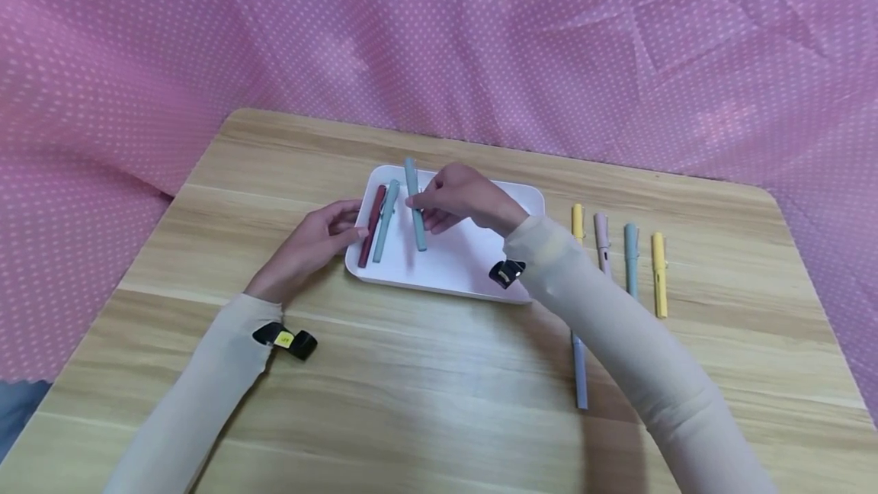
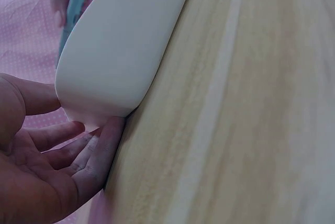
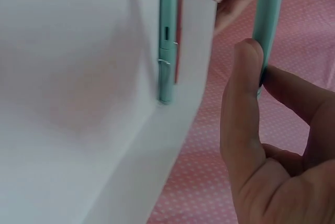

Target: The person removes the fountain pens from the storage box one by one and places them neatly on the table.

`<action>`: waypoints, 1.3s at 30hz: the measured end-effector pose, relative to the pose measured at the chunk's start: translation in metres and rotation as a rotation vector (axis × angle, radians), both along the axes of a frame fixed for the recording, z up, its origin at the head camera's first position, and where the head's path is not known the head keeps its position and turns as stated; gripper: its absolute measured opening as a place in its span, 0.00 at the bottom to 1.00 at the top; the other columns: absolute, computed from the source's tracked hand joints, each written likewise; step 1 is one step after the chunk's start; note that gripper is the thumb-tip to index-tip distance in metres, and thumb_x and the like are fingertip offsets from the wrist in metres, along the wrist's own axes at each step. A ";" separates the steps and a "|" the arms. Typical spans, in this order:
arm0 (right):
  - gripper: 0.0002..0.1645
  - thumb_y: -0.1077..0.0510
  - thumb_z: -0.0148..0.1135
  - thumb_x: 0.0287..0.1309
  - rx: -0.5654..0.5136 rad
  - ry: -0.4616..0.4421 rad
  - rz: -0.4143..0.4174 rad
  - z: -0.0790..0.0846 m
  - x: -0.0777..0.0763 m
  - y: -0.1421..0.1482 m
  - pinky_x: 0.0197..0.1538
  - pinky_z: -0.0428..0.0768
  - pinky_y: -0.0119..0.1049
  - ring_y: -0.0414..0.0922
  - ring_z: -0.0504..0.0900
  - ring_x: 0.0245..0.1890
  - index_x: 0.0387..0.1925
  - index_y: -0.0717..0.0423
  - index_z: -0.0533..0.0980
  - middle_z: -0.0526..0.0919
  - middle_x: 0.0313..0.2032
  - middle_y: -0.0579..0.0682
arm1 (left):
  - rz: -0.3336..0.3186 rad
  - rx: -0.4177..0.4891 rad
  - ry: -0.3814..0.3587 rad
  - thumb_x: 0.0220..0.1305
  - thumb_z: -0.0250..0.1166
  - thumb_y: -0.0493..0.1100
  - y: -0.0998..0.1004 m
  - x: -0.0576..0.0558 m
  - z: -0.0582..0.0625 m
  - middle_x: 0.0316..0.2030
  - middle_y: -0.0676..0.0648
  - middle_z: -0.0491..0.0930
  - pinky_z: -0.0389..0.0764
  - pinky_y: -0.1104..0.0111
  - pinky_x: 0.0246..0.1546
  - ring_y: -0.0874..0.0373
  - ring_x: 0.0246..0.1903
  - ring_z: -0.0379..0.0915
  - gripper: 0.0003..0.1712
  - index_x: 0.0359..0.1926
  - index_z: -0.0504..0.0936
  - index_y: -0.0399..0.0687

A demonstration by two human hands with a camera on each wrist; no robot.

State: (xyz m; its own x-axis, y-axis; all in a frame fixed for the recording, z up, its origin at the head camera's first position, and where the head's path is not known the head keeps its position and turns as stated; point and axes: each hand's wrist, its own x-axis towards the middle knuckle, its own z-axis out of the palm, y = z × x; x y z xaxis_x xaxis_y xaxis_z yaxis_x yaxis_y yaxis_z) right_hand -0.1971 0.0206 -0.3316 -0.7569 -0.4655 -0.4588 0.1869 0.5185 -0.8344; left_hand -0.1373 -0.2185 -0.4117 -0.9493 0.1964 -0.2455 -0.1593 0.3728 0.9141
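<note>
A white tray point(image 1: 446, 274) lies on the wooden table. My left hand point(image 1: 312, 242) grips its left end, thumb at the rim; in the left wrist view the fingers point(image 2: 99, 153) bend against the outer wall. Inside, at the left, a dark red pen point(image 1: 371, 229) lies beside a light teal pen point(image 1: 386, 223). Over the tray my right hand point(image 1: 459, 197) pinches a second light teal pen point(image 1: 411, 174) between thumb and fingertips. The right wrist view shows this held pen point(image 3: 268, 14) tilted, partly hidden by the thumb.
Right of the tray, a row holds a yellow pen point(image 1: 578, 219), a lilac pen point(image 1: 601, 231), a blue-green pen point(image 1: 631, 250) and another yellow pen point(image 1: 659, 273). Below my right sleeve point(image 1: 610, 311) a periwinkle pen point(image 1: 580, 380) shows partly. A pink dotted cloth point(image 1: 439, 44) hangs behind the table.
</note>
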 end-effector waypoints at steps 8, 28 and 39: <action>0.14 0.56 0.64 0.59 -0.015 0.043 -0.019 0.013 0.012 0.018 0.40 0.83 0.45 0.45 0.82 0.25 0.34 0.67 0.78 0.82 0.29 0.58 | 0.002 0.031 0.006 0.66 0.61 0.44 -0.001 0.001 0.000 0.59 0.41 0.69 0.66 0.57 0.62 0.49 0.59 0.66 0.35 0.70 0.59 0.44; 0.21 0.49 0.66 0.57 0.049 0.088 -0.120 0.011 0.053 0.096 0.41 0.83 0.47 0.49 0.84 0.31 0.38 0.64 0.76 0.82 0.32 0.58 | -0.007 -0.011 0.012 0.66 0.61 0.47 -0.001 0.000 -0.002 0.60 0.41 0.69 0.65 0.57 0.63 0.49 0.60 0.65 0.36 0.70 0.59 0.46; 0.27 0.43 0.65 0.56 0.094 0.138 -0.150 0.008 0.077 0.141 0.40 0.83 0.47 0.51 0.83 0.32 0.40 0.65 0.75 0.82 0.33 0.58 | -0.021 -0.030 -0.007 0.68 0.58 0.44 0.009 0.013 0.030 0.61 0.36 0.67 0.64 0.55 0.63 0.44 0.60 0.63 0.35 0.70 0.56 0.38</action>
State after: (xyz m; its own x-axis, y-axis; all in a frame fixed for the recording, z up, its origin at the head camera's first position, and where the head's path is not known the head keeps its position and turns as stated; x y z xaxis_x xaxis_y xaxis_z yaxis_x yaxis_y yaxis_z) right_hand -0.1203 0.1620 -0.3240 -0.8731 -0.3032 -0.3818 0.1550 0.5699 -0.8070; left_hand -0.1246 -0.2093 -0.3815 -0.9431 0.2089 -0.2586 -0.1577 0.4037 0.9012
